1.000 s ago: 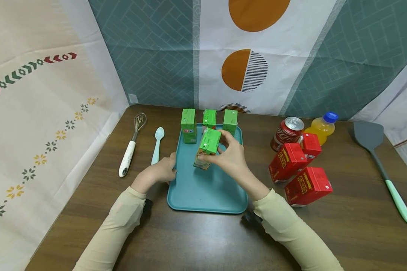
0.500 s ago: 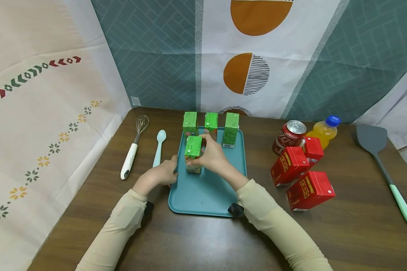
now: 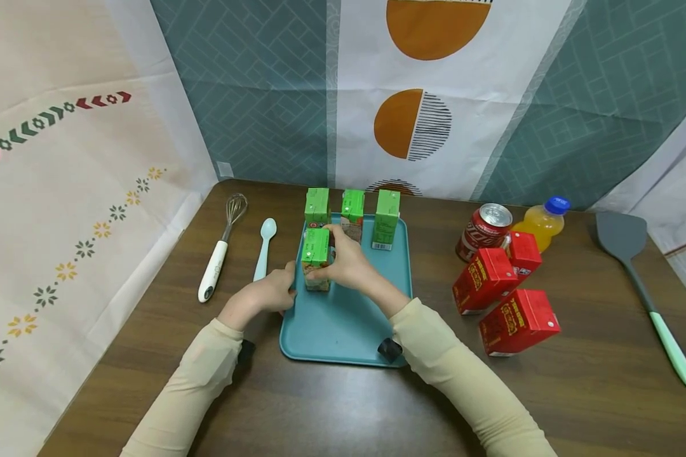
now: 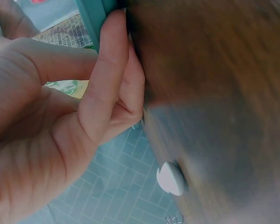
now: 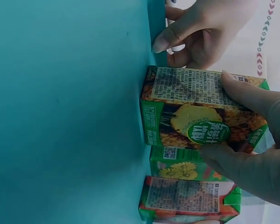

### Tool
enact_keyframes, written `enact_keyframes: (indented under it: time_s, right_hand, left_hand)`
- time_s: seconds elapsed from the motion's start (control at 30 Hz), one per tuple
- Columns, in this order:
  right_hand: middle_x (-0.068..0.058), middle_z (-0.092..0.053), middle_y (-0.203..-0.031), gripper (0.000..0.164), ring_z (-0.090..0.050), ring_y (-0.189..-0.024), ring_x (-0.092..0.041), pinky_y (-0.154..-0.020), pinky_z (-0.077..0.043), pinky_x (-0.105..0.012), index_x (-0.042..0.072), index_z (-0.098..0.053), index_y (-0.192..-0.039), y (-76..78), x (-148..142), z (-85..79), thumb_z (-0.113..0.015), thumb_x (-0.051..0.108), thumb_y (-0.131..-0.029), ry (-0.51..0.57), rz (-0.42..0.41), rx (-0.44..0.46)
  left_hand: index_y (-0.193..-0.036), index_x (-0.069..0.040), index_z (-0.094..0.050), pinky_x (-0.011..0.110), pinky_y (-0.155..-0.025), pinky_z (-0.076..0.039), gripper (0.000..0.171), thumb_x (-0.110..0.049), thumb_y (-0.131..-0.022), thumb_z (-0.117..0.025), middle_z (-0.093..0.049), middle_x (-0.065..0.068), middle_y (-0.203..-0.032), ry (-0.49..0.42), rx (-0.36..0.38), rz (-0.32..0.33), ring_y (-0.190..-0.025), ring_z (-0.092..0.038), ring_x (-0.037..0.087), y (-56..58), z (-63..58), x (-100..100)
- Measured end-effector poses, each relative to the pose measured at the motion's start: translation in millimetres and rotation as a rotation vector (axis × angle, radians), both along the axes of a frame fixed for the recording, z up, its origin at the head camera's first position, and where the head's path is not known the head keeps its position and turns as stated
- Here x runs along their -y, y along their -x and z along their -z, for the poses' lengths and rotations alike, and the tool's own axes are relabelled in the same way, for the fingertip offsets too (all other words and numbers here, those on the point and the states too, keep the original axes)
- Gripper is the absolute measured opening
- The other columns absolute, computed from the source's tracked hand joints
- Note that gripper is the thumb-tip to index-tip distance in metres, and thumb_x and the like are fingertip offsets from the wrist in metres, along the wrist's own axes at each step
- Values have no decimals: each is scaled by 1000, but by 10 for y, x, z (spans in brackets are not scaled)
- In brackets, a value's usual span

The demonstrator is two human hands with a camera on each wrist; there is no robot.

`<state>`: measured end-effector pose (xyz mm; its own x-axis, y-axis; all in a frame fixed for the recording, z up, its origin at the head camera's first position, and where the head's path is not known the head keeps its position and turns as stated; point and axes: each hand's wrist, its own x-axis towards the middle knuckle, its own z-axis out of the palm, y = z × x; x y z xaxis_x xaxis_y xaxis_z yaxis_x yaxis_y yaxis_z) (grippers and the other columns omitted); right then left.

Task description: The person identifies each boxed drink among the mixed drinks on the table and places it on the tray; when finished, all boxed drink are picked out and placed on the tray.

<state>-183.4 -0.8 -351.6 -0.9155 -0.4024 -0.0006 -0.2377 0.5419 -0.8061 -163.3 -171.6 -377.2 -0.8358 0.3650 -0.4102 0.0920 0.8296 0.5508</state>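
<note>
A pineapple juice carton (image 3: 317,246) with a bright green top stands upright on the left side of the teal tray (image 3: 343,333). My right hand (image 3: 350,263) grips it, thumb on one face and fingers on another. In the right wrist view the base of the carton (image 5: 189,112) is right at the tray floor. Along the tray's back stand three more green-topped cartons: one left (image 3: 317,202), one middle (image 3: 352,206), one right (image 3: 386,219). My left hand (image 3: 267,292) pinches the tray's left rim; the left wrist view shows its fingers curled at the rim (image 4: 91,23).
A whisk (image 3: 216,260) and a pale blue spoon (image 3: 265,244) lie left of the tray. To the right are a red cola can (image 3: 480,233), an orange drink bottle (image 3: 542,221), three red cartons (image 3: 517,324) and a grey spatula (image 3: 622,235). Fabric hangs behind the table.
My right hand has carried the pineapple juice carton left and set it upright from a tilt, in front of the back-left carton. The left hand stays at the tray rim.
</note>
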Motion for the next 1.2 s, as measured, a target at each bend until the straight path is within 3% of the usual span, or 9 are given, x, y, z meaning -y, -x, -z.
enact_keyframes:
  time_s: [0.27, 0.43, 0.77, 1.0, 1.2]
  right_hand:
    - [-6, -28, -138, 96, -33, -123, -23, -91, -36, -42, 16, -18, -139, -106, -56, -50, -75, 34, -63, -82, 18, -66]
    - [-2, -30, -136, 86, -35, -120, -21, -90, -37, -42, 21, -23, -137, -231, -202, -139, -72, 35, -67, -75, 23, -140]
    - [4, -42, -126, 71, -41, -114, -13, -89, -40, -37, 22, -38, -129, -637, -901, -278, -72, 34, -68, -30, 35, -294]
    - [4, -41, -128, 68, -41, -114, -13, -81, -45, -40, 23, -42, -126, -879, -1299, -366, -74, 32, -66, -103, 78, -409]
    - [3, -39, -129, 65, -40, -114, -13, -75, -48, -34, 21, -45, -124, -1044, -1635, -432, -74, 29, -66, -243, 33, -476]
  left_hand:
    - [-133, 11, -1, 27, -44, -43, 65, -1, -85, -42, -56, 16, -70, 14, 13, -2, -48, -57, 18, 7, -14, 16]
    - [-133, 12, 2, 26, -44, -43, 67, -1, -85, -42, -56, 14, -69, 25, 13, -5, -47, -57, 17, 7, -30, 34]
    - [-133, 11, 1, 26, -44, -42, 67, -1, -84, -42, -56, 13, -69, 23, 18, 17, -47, -57, 16, 15, -14, 26]
    - [-133, 12, 2, 26, -43, -41, 67, -2, -85, -42, -56, 11, -61, 40, 13, 16, -47, -57, 17, 13, -26, 27]
    - [-134, 11, 4, 26, -44, -42, 68, -2, -85, -42, -56, 11, -63, 36, 20, 11, -47, -57, 17, 16, -8, 9]
